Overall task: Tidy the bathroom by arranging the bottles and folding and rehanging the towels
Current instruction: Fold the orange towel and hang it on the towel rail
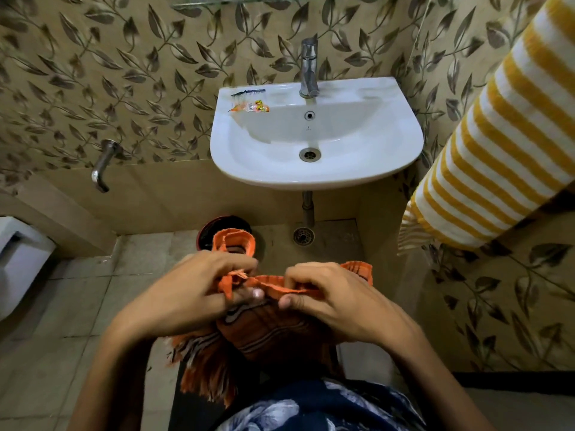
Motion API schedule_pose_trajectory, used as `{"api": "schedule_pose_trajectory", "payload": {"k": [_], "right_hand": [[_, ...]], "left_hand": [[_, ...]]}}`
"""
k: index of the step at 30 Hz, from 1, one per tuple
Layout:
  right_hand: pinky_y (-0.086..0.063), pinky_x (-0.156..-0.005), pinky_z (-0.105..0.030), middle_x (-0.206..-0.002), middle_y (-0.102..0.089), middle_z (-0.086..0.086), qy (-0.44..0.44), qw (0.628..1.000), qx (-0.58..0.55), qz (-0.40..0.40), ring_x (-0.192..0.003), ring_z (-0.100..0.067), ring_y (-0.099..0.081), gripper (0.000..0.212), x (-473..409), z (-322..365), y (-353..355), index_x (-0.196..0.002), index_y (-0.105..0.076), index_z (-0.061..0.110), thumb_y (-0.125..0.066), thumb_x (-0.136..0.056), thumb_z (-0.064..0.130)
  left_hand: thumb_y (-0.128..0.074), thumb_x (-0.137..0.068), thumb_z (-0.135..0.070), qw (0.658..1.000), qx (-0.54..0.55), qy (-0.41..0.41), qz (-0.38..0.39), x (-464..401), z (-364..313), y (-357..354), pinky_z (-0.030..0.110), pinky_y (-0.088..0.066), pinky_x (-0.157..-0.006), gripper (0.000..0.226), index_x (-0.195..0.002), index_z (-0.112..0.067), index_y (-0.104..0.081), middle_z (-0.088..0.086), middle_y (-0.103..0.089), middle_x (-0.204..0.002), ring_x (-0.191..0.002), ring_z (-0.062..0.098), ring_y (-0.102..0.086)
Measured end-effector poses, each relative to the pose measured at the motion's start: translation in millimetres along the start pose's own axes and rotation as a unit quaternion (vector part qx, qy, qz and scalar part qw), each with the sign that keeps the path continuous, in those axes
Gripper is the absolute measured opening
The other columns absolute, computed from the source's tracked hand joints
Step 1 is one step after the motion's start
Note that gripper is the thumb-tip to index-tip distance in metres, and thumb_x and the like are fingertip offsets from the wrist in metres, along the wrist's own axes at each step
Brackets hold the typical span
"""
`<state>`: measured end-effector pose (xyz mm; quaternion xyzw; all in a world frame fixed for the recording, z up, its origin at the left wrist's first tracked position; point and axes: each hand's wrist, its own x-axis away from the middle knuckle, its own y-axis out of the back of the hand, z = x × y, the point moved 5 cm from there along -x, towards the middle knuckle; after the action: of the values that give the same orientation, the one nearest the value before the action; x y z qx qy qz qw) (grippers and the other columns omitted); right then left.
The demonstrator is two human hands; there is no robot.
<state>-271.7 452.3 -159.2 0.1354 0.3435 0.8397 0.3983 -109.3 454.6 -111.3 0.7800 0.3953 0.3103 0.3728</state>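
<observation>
1. The left hand (pixel 199 287) and the right hand (pixel 326 293) are held at 6 o'clock in the head view, below the sink (pixel 401 150). Both are curled on the top hem of the orange towel (pixel 267 328), with the edge pinched between thumb and fingers.
2. The towel is held in the air in front of the body; its striped body and fringe hang toward 7 o'clock, above the floor.
3. For a clean fold, the two pinched corners should be brought level and the hem drawn taut before the halves are met. The fringe should be kept off the floor.
4. An even pinch on both sides is advised; a slack hem is judged likely to give a skewed fold.
5. The yellow striped towel (pixel 497 135) hangs at 2 o'clock against the wall; its rail is cut off by the frame edge.
6. No bottles can be made out. Only a comb (pixel 247 92) and a small packet (pixel 252 107) lie on the sink rim at 11 o'clock.
7. The lower part of the orange towel is hidden behind the forearms and clothing. A loop of it rises at 12 o'clock over a dark round bin (pixel 217 225), largely covered.
</observation>
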Motion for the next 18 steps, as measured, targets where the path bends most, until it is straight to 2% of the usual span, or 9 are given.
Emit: {"api": "schedule_pose_trajectory", "payload": {"k": [4, 5, 7, 9, 10, 11, 13, 15, 18], "right_hand": [[-0.033, -0.058, -0.020, -0.071, -0.048, 0.019, -0.042, 0.998, 0.035, 0.011, -0.069, 0.007, -0.047, 0.025, 8, -20, 5, -0.079, -0.044, 0.036, -0.038, -0.091, 0.058], [-0.033, -0.058, -0.019, -0.072, -0.049, 0.018, -0.053, 0.998, 0.042, 0.004, -0.069, 0.006, -0.047, 0.027, 10, -24, 6, -0.078, -0.043, 0.035, -0.036, -0.092, 0.058], [-0.037, -0.059, -0.024, -0.076, -0.053, 0.016, -0.065, 0.996, 0.061, -0.020, -0.072, 0.001, -0.049, 0.033, 13, -27, 6, -0.078, -0.042, 0.035, -0.028, -0.092, 0.061], [-0.037, -0.058, -0.027, -0.075, -0.052, 0.012, -0.060, 0.995, 0.067, -0.049, -0.071, -0.003, -0.049, 0.037, 12, -24, 7, -0.077, -0.038, 0.033, -0.022, -0.092, 0.062], [-0.036, -0.057, -0.027, -0.073, -0.050, 0.012, -0.051, 0.995, 0.056, -0.060, -0.069, -0.001, -0.048, 0.037, 11, -21, 6, -0.075, -0.036, 0.033, -0.021, -0.093, 0.062], [-0.036, -0.057, -0.026, -0.072, -0.049, 0.016, -0.039, 0.996, 0.044, -0.065, -0.068, 0.002, -0.047, 0.034, 9, -17, 6, -0.075, -0.035, 0.036, -0.022, -0.093, 0.061], [-0.042, -0.058, -0.028, -0.073, -0.049, 0.023, -0.011, 0.998, 0.030, -0.060, -0.069, 0.006, -0.046, 0.026, 5, -7, 2, -0.077, -0.037, 0.040, -0.028, -0.094, 0.057], [-0.045, -0.059, -0.033, -0.074, -0.048, 0.022, 0.009, 0.998, 0.018, -0.051, -0.070, 0.004, -0.047, 0.021, 2, 0, -4, -0.080, -0.042, 0.036, -0.035, -0.094, 0.050], [-0.044, -0.058, -0.036, -0.073, -0.046, 0.017, 0.011, 0.999, 0.005, -0.051, -0.070, -0.002, -0.049, 0.021, 3, 2, -6, -0.079, -0.045, 0.035, -0.040, -0.094, 0.049]], "left_hand": [[-0.049, -0.072, -0.066, 0.993, 0.051, 0.049, -0.089, 15, 17, 29, 0.024, -0.046, -0.064, 0.038, -0.078, -0.030, -0.062, -0.014, -0.064, -0.079, -0.073, 0.002, -0.060], [-0.055, -0.074, -0.063, 0.990, 0.059, 0.064, -0.106, 17, 23, 33, 0.027, -0.048, -0.065, 0.032, -0.080, -0.032, -0.063, -0.014, -0.065, -0.079, -0.073, 0.001, -0.061], [-0.068, -0.075, -0.049, 0.983, 0.090, 0.093, -0.129, 18, 31, 37, 0.036, -0.052, -0.079, 0.021, -0.094, -0.044, -0.061, -0.015, -0.066, -0.089, -0.083, 0.002, -0.063], [-0.080, -0.065, -0.035, 0.983, 0.099, 0.115, -0.105, 15, 26, 29, 0.037, -0.048, -0.095, 0.067, -0.113, -0.062, -0.042, -0.015, -0.061, -0.105, -0.095, 0.002, -0.062], [-0.081, -0.060, -0.037, 0.987, 0.092, 0.111, -0.074, 12, 17, 21, 0.034, -0.046, -0.097, 0.085, -0.119, -0.070, -0.029, -0.016, -0.057, -0.112, -0.098, 0.000, -0.059], [-0.081, -0.058, -0.042, 0.991, 0.080, 0.094, -0.044, 8, 7, 10, 0.032, -0.043, -0.098, 0.094, -0.122, -0.073, -0.018, -0.017, -0.053, -0.118, -0.102, 0.000, -0.057], [-0.074, -0.065, -0.049, 0.998, 0.053, 0.047, 0.004, -3, -10, -14, 0.033, -0.043, -0.099, 0.093, -0.129, -0.070, -0.010, -0.019, -0.049, -0.128, -0.110, 0.005, -0.054], [-0.066, -0.075, -0.050, 0.999, 0.011, 0.018, 0.032, -13, -17, -30, 0.034, -0.044, -0.097, 0.070, -0.132, -0.057, -0.026, -0.018, -0.055, -0.128, -0.114, 0.006, -0.054], [-0.061, -0.080, -0.050, 0.998, -0.023, 0.040, 0.032, -21, -10, -33, 0.035, -0.048, -0.084, 0.029, -0.105, -0.035, -0.059, -0.013, -0.066, -0.100, -0.094, 0.003, -0.059]]}}
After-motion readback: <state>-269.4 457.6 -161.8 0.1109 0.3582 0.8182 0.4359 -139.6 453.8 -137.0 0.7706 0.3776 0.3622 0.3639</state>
